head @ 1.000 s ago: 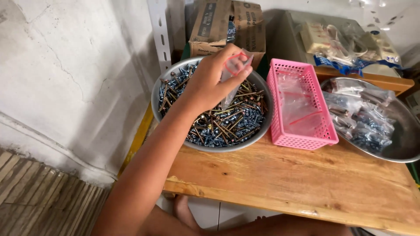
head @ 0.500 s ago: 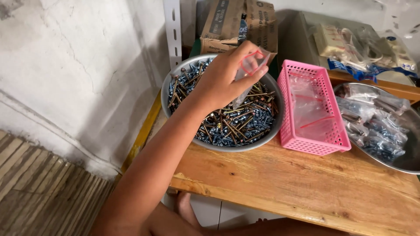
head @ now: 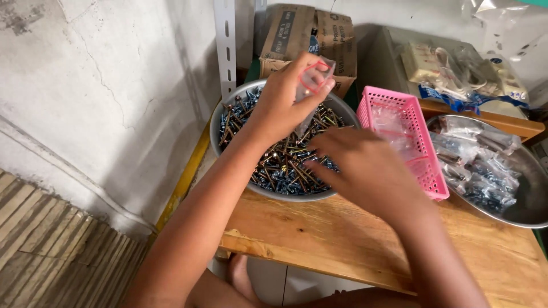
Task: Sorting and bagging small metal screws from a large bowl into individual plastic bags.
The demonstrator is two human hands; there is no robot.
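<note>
Your left hand (head: pixel 279 105) is pinching a small clear bag (head: pixel 311 85) upright over the screw bowl (head: pixel 342 111), mouth up for filling; your right hand (head: pixel 365 168), at its four o'clock, is hovering blurred, probably open.

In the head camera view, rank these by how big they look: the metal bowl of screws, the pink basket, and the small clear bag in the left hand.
1. Metal bowl of screws, largest.
2. Pink basket, clearly smaller, partly hidden by the right hand.
3. Small clear bag held in the left hand, smallest.
</note>
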